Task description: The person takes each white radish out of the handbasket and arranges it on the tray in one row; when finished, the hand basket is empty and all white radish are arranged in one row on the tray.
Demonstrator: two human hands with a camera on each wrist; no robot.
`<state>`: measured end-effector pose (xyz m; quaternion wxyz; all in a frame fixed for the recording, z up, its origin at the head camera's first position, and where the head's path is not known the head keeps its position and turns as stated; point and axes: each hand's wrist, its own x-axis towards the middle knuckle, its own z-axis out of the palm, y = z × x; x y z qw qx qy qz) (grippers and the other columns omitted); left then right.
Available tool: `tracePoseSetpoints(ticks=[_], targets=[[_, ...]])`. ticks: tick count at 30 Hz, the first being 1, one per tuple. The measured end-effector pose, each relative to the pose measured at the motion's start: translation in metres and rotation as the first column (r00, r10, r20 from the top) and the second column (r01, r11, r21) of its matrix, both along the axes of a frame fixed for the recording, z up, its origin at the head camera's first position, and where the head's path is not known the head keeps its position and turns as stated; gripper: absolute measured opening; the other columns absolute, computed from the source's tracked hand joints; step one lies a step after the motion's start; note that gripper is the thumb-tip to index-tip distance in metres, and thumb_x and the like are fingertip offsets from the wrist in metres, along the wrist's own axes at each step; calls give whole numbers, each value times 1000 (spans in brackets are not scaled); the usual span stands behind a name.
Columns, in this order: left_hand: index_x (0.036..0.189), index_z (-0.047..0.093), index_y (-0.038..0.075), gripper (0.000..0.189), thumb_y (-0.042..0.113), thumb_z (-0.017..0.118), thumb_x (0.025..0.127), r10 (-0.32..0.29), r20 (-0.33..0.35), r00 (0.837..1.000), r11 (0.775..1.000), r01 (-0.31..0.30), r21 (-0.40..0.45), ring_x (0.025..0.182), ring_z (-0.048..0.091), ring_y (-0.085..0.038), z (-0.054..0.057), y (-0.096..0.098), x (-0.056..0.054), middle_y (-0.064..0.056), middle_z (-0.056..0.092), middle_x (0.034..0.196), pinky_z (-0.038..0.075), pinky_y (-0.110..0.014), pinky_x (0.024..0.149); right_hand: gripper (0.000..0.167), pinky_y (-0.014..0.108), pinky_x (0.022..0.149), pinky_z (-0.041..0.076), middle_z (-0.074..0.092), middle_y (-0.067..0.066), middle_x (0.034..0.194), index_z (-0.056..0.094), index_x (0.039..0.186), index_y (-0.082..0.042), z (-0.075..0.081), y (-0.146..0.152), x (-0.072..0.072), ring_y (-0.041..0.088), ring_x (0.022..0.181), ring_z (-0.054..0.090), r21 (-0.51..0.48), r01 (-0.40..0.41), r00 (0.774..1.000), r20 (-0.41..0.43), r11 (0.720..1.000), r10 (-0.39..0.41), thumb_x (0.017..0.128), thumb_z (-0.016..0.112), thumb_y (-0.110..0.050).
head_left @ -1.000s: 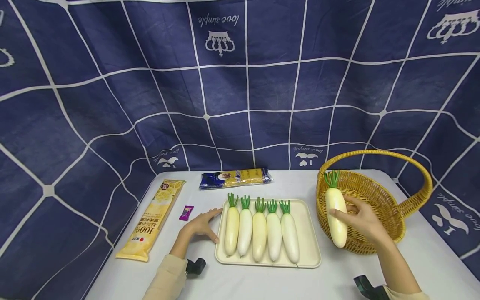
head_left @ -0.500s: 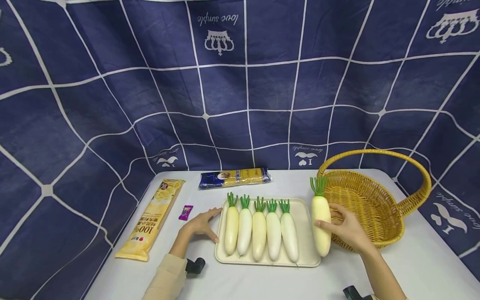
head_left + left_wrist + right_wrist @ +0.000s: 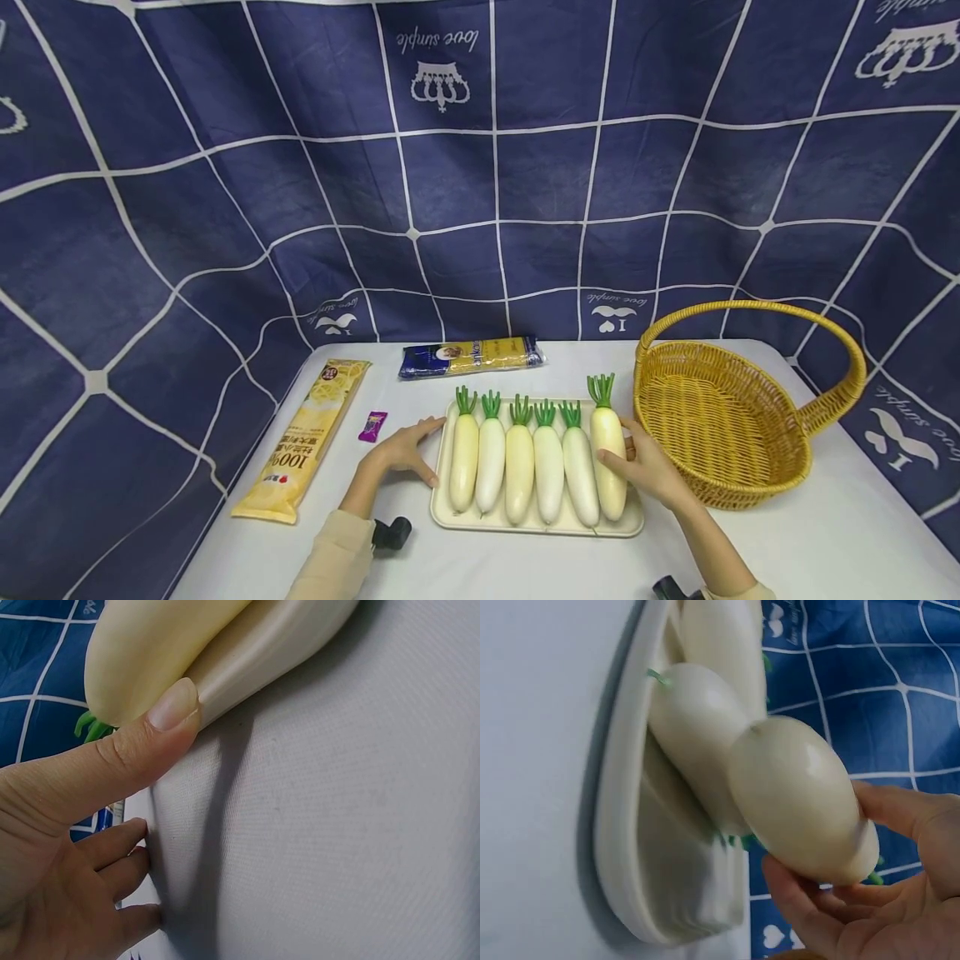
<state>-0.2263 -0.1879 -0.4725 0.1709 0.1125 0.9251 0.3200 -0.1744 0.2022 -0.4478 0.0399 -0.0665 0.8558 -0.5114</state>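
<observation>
A white radish (image 3: 608, 458) with green stalks is gripped between the thumb and fingers of my right hand (image 3: 651, 467). It is over the right end of the cream tray (image 3: 628, 521), beside the rightmost radish (image 3: 581, 479) in the row. In the right wrist view the held radish (image 3: 799, 799) appears raised above the tray. Several radishes lie side by side in the tray, stalks toward the back. My left hand (image 3: 405, 450) is at the tray's left edge, fingers spread. In the left wrist view its thumb (image 3: 161, 724) touches the tray rim (image 3: 277, 656).
A wicker basket (image 3: 705, 417) with a tall handle stands right of the tray. Behind the tray lies a blue and yellow pasta packet (image 3: 472, 357). A long yellow packet (image 3: 303, 442) and a small purple sweet (image 3: 372, 426) lie to the left. A blue curtain hangs behind.
My right hand has carried the radish left, away from the basket and over the tray's right end. The left hand and the other radishes have stayed in place.
</observation>
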Motion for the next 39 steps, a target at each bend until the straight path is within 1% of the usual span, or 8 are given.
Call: tracePoseSetpoints(ticks=[4,7,11,17,22,26,30,39], targets=[[143,40,7,106,13,91,50,-4,-6,1000,1000,4,-4,137,24,-44,0,0,0,-24,30,148,19,-60,111,71,35,64,57,60,27,99,26,137,15,-7,-4,-1,27,82,63,76,10,1000,19,997,-11,88,65,-17],[143,40,7,106,13,91,50,-5,-3,1000,1000,5,-4,137,24,-44,0,1,1,-24,29,148,19,-60,111,70,44,74,56,55,37,109,24,137,16,-12,-4,0,38,91,62,144,18,1000,23,989,-21,91,61,-20],[143,39,8,107,14,91,50,2,10,1000,1000,-2,-1,137,24,-44,0,1,1,-24,29,149,19,-60,111,64,51,82,53,49,41,118,25,136,17,-18,-4,1,46,101,58,192,26,999,20,981,-30,92,58,-17],[143,39,8,107,14,91,50,2,8,1000,1000,-2,-6,137,24,-43,0,1,3,-23,30,149,19,-60,111,66,46,71,56,52,42,111,28,133,20,-20,-6,1,43,90,62,280,52,998,12,959,-57,90,60,-18],[143,40,8,107,14,91,50,1,2,1000,1000,-1,-5,137,24,-43,1,0,3,-23,30,148,19,-60,111,66,47,71,57,54,41,110,37,128,22,-22,-11,1,46,89,62,381,109,994,-66,918,-91,87,65,-21],[143,40,7,107,14,91,49,-2,-5,1000,1000,2,-2,137,24,-43,2,0,3,-24,31,148,19,-60,111,61,50,75,56,55,40,111,44,124,21,-24,-14,5,47,92,62,405,162,983,-146,900,-111,86,66,-21],[143,39,7,107,14,91,50,-6,-2,1000,1000,6,-4,137,24,-43,2,1,2,-24,30,148,18,-60,111,57,51,76,55,56,40,109,46,122,22,-24,-15,10,47,90,63,409,185,976,-182,893,-119,87,65,-19],[143,39,9,106,15,91,51,0,7,1000,1000,0,-26,138,24,-42,-1,0,-1,-22,29,149,19,-60,111,51,51,74,56,54,44,107,44,120,25,-22,-15,10,49,87,63,432,155,979,-188,889,-79,90,58,-13]])
